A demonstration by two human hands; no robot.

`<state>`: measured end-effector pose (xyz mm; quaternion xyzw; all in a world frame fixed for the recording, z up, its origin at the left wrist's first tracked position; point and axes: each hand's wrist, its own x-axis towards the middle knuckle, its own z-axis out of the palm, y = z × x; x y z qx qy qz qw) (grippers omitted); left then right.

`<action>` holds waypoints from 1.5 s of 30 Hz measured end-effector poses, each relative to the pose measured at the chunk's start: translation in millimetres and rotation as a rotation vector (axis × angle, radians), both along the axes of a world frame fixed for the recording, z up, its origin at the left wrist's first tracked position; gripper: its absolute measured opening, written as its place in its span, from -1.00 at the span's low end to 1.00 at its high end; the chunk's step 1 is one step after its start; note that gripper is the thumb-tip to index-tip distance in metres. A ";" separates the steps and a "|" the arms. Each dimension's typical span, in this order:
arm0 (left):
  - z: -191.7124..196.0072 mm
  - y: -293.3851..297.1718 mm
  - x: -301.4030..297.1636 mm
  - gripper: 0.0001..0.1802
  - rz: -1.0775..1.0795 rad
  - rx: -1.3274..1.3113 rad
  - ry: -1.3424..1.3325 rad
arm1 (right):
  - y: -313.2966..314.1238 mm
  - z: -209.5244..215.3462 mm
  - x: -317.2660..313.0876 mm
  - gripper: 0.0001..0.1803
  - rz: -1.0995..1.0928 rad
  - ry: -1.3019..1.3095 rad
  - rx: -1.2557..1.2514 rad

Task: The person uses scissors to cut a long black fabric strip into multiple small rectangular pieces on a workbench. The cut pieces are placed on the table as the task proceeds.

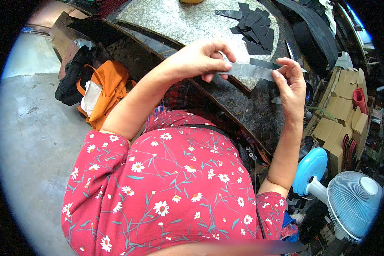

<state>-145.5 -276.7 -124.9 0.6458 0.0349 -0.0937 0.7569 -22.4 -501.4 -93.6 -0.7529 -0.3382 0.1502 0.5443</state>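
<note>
Between my two hands a thin grey strip (pixel 251 71) is stretched out above the near edge of the work table. My left hand (pixel 204 59) pinches one end of it between thumb and fingers. The other end is pinched by my right hand (pixel 291 83), its thumb against the index finger. Beyond the strip, a loose pile of flat black pieces (pixel 257 30) lies on a pale speckled slab (pixel 170 19). A dark flat piece (pixel 262 63) lies just behind the strip, partly covered by it.
An orange bag (pixel 111 83) and a black bag (pixel 70 81) sit left of the table (pixel 247 112). Cardboard boxes (pixel 339 109) stand at the right, with a blue and white fan (pixel 356 205) nearer me. A wide black roll (pixel 309 36) is at the far right.
</note>
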 end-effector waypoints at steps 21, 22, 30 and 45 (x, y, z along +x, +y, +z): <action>-9.5 -19.6 3.2 -0.83 0.119 -0.136 -0.137 | 28.4 -21.9 -23.2 -0.53 0.171 -0.636 -0.017; -9.1 -18.8 2.9 -0.82 0.145 -0.149 -0.116 | 27.2 -23.5 -22.1 -0.56 0.137 -0.615 0.006; -14.0 -15.3 3.3 -0.63 0.163 -0.046 -0.165 | 18.6 -23.3 -15.8 -0.68 0.089 -0.750 -0.027; -10.7 -21.0 1.6 -0.55 0.081 -0.018 -0.206 | 19.9 -26.7 -20.7 -0.78 0.058 -0.885 0.068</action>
